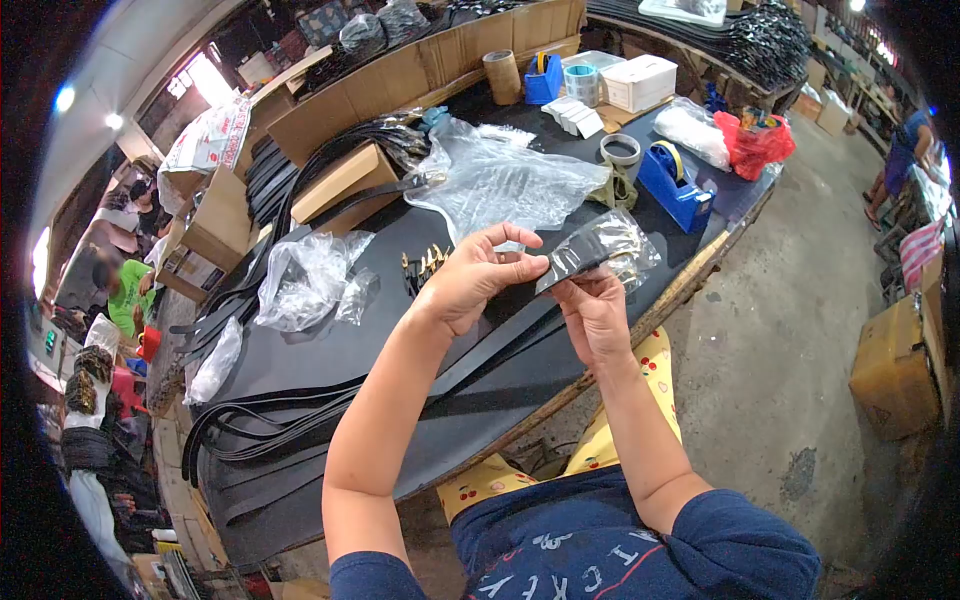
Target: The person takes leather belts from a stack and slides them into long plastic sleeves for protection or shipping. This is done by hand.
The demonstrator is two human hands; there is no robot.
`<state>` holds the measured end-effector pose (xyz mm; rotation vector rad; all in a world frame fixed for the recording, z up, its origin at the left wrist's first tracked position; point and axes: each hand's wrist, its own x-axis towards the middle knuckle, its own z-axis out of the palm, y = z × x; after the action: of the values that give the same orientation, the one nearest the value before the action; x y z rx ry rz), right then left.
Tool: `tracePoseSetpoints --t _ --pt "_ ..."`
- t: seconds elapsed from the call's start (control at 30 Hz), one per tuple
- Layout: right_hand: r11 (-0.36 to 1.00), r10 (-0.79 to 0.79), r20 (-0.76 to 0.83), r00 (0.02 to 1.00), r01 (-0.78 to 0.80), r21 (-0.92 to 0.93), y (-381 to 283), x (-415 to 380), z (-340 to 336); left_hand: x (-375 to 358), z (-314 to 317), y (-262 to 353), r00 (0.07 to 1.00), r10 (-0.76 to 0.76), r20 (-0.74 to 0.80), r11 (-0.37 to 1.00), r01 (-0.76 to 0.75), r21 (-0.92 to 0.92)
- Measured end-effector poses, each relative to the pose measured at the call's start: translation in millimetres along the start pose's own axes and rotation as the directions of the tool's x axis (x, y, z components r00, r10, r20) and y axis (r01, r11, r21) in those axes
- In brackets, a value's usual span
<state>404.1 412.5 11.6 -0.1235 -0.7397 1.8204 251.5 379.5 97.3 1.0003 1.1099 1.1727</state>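
My left hand (482,275) pinches the near corner of a clear plastic bag (640,262) between thumb and fingers. Inside the bag, or under it, are black strap ends (572,258) with small shiny metal pieces. From below, my right hand (597,312) grips the same bundle with its fingers curled. Long black belts (470,365) run from beneath my hands across the table to the left and loop there. Gold-coloured metal prongs on black pieces (428,262) stand just left of my left hand. How the straps sit in the bag is partly hidden by my fingers.
Crumpled plastic bags (310,280) and a large plastic sheet (510,185) lie on the black table (290,365). Blue tape dispensers (672,195), a white box (638,82) and a red bag (755,145) stand toward the back. Other people (130,290) are farther off.
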Motion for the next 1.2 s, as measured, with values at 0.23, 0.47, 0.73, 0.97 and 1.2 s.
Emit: tracePoseSetpoints --t 0.23,0.47,0.73,0.97,1.2 --pt "0.993 -0.023 0.025 0.999 0.025 -0.118 -6 -2 2 6 -9 -6 0.988 -0.082 0.131 0.994 0.091 -0.062" --pt "0.985 -0.022 0.09 0.996 0.037 -0.17 -12 -2 0 7 -8 -8 0.925 -0.185 0.332 0.964 0.236 -0.12" --pt "0.926 -0.166 -0.038 0.985 0.143 -0.35 -12 4 9 3 3 0 1.0 0.009 0.028 0.997 -0.011 0.073" --pt "0.936 -0.131 -0.101 0.986 0.09 -0.339 -15 8 13 -2 5 -5 0.978 0.201 0.064 0.958 -0.21 0.196" --pt "0.959 -0.088 -0.112 0.99 0.054 -0.277 -16 9 9 -2 4 -12 0.98 0.197 -0.001 0.965 -0.193 0.178"
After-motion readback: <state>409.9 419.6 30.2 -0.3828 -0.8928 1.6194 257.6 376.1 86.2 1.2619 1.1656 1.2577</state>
